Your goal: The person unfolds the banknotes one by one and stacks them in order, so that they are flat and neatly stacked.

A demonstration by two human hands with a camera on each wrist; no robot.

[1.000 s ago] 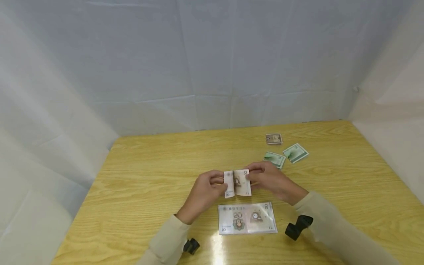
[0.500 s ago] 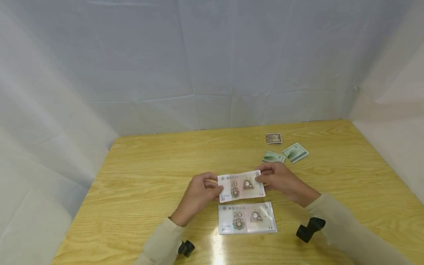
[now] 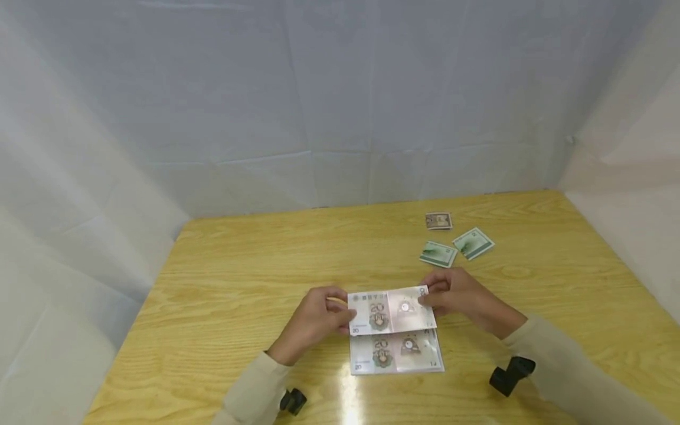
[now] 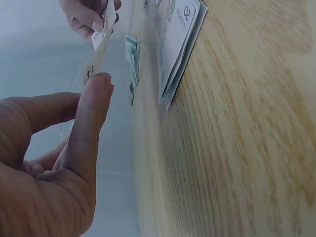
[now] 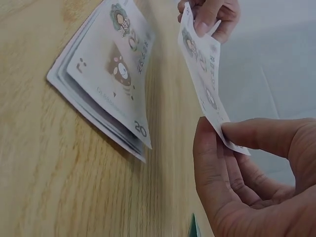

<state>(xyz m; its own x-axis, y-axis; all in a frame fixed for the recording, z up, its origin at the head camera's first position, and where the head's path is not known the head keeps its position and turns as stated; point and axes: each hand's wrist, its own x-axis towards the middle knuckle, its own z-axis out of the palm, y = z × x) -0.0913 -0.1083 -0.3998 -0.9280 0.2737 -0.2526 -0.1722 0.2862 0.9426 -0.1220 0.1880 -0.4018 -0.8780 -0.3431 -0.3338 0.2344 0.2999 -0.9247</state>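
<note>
A pale play banknote (image 3: 393, 311) marked 20 is stretched between both hands, unfolded with a crease down its middle. My left hand (image 3: 313, 321) pinches its left end between thumb and fingers. The right end is pinched by my right hand (image 3: 464, 298). Below it on the table lies a stack of like banknotes (image 3: 395, 357), its upper part hidden in the head view by the held note. From the right wrist, the stack (image 5: 106, 74) shows several layers with slightly lifted edges, and the held banknote (image 5: 205, 79) is above the table, apart from the stack.
Two folded green notes (image 3: 438, 254) (image 3: 473, 244) lie beyond the right hand. A small folded brown note (image 3: 438, 221) rests farther back. The wooden table (image 3: 239, 283) is bordered by pale sheeting (image 3: 340, 118) at the back and both sides.
The banknote was partly folded between the hands a second ago and is now spread out. My hands moved apart and then toward me, bringing the note over the stack's upper part.
</note>
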